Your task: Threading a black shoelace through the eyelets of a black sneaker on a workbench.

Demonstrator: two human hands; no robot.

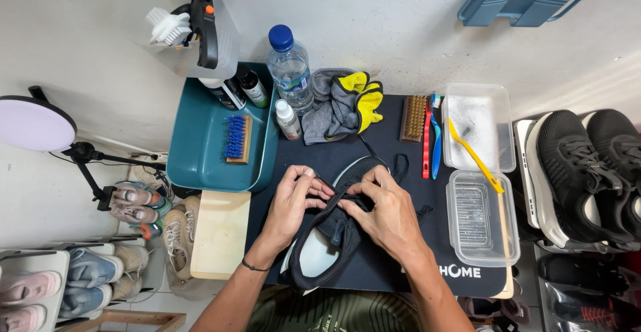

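The left hand (294, 195) and right hand (384, 208) are both closed in a pinch on the black lace (400, 166) of one black shoe (330, 228), which lies mid-surface on the black mat (387, 272). Judged best practice: brace the shoe and draw the lace evenly through each eyelet. Count, left to right: one teal tray (200, 165), one blue-bristled brush (238, 138), one water bottle (288, 65), two clear containers (497, 155).

left hand (292, 202) pinching | right hand (384, 206) pinching | wrists angled inward
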